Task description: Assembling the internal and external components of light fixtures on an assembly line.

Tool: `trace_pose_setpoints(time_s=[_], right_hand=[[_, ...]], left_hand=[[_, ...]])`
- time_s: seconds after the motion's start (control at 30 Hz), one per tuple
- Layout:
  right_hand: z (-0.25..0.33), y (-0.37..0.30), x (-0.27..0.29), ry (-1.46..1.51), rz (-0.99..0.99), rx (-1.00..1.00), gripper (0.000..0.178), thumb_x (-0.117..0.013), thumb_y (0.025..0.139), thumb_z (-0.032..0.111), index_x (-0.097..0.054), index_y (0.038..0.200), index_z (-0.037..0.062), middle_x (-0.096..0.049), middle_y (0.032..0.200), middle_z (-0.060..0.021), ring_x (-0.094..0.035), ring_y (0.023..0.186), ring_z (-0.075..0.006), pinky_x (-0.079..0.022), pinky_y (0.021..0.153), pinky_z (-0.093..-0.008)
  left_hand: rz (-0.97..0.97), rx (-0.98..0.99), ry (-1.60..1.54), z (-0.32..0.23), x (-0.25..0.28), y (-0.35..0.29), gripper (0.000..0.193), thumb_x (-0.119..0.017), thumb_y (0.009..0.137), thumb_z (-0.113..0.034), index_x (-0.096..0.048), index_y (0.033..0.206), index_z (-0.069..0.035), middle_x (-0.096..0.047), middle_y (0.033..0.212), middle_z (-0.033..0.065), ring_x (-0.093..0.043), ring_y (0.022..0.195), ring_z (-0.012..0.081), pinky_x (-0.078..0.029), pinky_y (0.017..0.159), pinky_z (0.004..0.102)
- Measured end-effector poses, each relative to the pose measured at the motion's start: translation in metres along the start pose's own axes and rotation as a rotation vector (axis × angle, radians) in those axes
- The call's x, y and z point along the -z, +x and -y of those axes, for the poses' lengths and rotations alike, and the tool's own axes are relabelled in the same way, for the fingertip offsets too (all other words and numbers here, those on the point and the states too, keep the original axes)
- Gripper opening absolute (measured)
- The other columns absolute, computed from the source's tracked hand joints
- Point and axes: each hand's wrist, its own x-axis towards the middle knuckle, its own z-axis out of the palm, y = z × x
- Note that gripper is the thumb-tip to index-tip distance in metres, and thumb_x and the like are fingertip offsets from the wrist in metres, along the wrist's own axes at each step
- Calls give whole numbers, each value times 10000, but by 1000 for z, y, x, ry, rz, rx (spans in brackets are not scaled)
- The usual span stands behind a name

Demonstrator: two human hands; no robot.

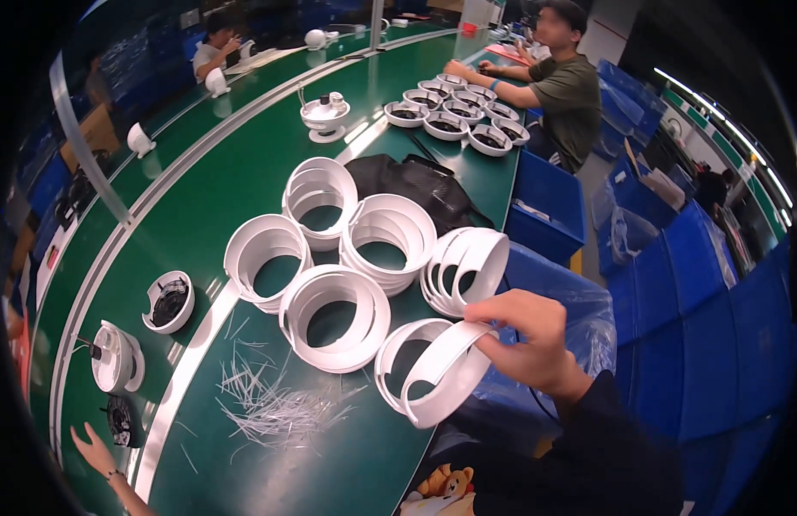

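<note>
My right hand (527, 340) pinches a white plastic ring (441, 374) by its thin rim at the tabletop's (330, 464) near right edge; it looks light, stiff and smooth-walled, best gripped edgewise.

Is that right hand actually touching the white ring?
Touching: the head view shows the right hand with its fingers pinching the white ring at its rim.

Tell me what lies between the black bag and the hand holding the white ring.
In the head view, stacks of white plastic rings stand on the green table between the black bag and the right hand gripping a white ring.
</note>
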Motion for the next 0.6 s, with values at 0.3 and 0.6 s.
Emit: trace_pose_setpoints(time_s=[0.3,0.6], right_hand=[[81,-30,-66,630,759,-244,178,-679,687,109,-612,834,33,-607,708,-52,-554,474,-115,-430,425,-222],[142,-51,-169,414,773,194,85,-590,715,164,-618,725,85,-548,603,-94,-554,524,-296,-446,472,-388]], left_hand=[[578,178,-96,-41,-7,-18,555,-646,694,-352,-518,1108,-5,-604,958,165,-577,900,269,-420,829,340],[551,776,-1287,-138,91,-107,280,-529,759,45,-434,1018,1,-556,888,73,-573,783,155,-501,612,262]])
